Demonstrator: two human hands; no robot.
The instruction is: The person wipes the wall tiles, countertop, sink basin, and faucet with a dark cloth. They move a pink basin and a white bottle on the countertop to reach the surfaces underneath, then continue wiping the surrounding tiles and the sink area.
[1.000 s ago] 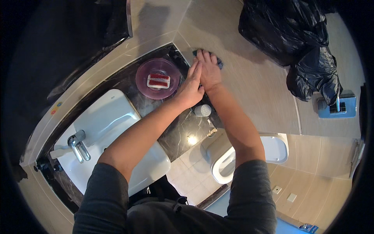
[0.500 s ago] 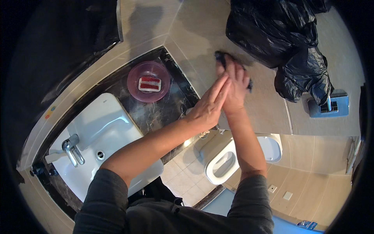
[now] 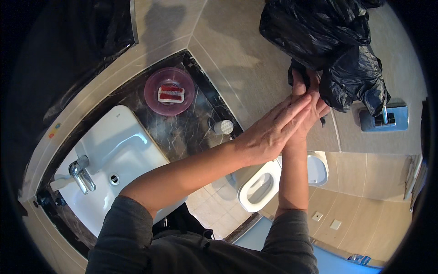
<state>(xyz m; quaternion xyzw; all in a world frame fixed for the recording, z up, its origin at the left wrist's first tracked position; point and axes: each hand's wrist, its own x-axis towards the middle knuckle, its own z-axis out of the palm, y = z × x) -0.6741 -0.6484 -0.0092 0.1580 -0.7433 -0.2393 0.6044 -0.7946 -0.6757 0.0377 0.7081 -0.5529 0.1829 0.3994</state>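
Observation:
My right hand (image 3: 312,107) presses a dark cloth (image 3: 296,68) against the beige tiled wall (image 3: 242,77), with its fingers bent over it. Most of the cloth is hidden under the fingers; dark edges stick out past the fingertips and beside the palm. Flat across the back of that hand lies my left hand (image 3: 269,132), its fingers stretched out and holding nothing of their own. Close by on the right hangs a crumpled black plastic bag (image 3: 351,77), and the fingertips of my right hand reach its edge.
On the left is a white sink (image 3: 132,118) with a chrome faucet (image 3: 81,174). A pink basin (image 3: 155,107) holding a red-and-white brush (image 3: 171,94) and a white cup (image 3: 224,127) stand on the dark counter (image 3: 178,137). Below my arms is a toilet (image 3: 246,196); a chrome plate (image 3: 397,118) is right.
Both hands have slid right along the wall with the cloth, up to the black bag. The white cup on the counter has come into clear view.

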